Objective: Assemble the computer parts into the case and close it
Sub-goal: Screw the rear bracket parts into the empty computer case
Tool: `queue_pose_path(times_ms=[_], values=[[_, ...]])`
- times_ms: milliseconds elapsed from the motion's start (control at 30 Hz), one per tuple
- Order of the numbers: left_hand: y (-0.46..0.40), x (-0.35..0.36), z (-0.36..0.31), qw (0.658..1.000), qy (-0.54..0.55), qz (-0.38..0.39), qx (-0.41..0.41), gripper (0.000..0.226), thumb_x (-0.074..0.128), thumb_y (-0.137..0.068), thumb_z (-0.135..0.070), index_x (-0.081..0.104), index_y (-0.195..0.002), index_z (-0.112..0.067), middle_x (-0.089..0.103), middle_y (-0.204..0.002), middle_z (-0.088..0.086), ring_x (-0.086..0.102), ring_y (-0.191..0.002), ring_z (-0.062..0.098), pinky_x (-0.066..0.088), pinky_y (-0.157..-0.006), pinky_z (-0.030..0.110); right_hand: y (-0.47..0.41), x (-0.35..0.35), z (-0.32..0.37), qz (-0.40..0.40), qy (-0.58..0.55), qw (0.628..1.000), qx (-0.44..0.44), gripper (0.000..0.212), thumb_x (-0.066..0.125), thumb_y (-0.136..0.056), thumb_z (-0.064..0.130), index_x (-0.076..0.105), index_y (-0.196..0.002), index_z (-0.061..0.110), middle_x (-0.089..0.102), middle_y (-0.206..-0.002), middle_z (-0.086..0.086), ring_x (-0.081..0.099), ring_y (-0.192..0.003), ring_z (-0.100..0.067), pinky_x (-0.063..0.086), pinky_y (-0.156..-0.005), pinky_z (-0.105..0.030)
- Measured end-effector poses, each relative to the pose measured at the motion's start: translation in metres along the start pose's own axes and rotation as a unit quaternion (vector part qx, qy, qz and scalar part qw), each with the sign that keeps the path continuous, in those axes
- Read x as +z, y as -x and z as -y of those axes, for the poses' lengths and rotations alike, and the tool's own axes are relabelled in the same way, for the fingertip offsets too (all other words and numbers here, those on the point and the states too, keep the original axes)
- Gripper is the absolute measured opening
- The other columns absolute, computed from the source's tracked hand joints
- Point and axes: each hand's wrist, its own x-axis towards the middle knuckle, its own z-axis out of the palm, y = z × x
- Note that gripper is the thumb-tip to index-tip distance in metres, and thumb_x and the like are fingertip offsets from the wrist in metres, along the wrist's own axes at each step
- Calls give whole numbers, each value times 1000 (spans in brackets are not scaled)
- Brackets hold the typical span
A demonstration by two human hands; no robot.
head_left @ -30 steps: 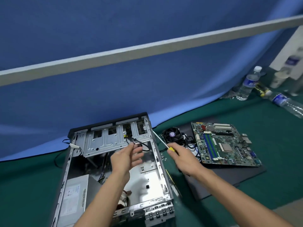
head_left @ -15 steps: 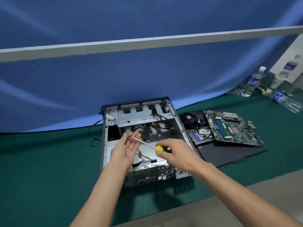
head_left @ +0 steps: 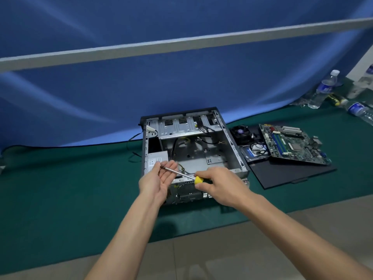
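Since half a second ago your hands have barely shifted. Your left hand (head_left: 159,179) lies palm-up, fingers relaxed, cradling the screwdriver (head_left: 182,174) shaft. Your right hand (head_left: 219,185) grips its yellow handle. Both hover over the open computer case (head_left: 232,142) mid-mat; the motherboard (head_left: 290,145) rests toward the green mat's (head_left: 60,188) right edge.
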Motion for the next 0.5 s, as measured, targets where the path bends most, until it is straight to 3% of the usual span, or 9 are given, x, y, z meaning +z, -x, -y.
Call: queue_pose_path(times_ms=[100,200,300,433,500], values=[[13,-8,6,1000,4,-15,1,29,41,-102,-18,56,-87,2,66,-88,19,67,-77,25,53,-74,34,13,5,1,12,-8,1000,-7,18,59,-92,39,67,-103,28,59,-80,10,54,-74,-15,37,-60,-28],[24,-21,15,1000,-13,-25,3,28,41,-102,-17,55,-87,3,66,-85,19,69,-69,24,57,-60,29,23,12,2,55,-47,997,7,21,59,-92,37,65,-85,18,50,-58,6,44,-51,-12,33,-49,-26],[29,-39,23,999,-26,-35,3,28,43,-101,-17,56,-86,2,70,-69,14,70,-57,19,57,-50,27,29,18,8,105,-97,989,31,24,60,-91,34,66,-79,14,54,-59,1,46,-49,-13,38,-53,-27],[28,-57,27,999,-3,-30,-13,30,40,-102,-18,56,-85,1,70,-62,12,70,-55,19,58,-51,29,36,37,17,117,-130,981,80,27,62,-89,37,63,-73,15,68,-68,-8,58,-52,-16,46,-56,-27],[23,-63,30,999,-2,-31,-14,31,38,-102,-17,56,-86,2,70,-62,11,70,-58,19,59,-64,31,39,49,20,104,-141,977,124,33,67,-84,42,64,-68,13,67,-59,-4,57,-49,-12,43,-52,-23]])
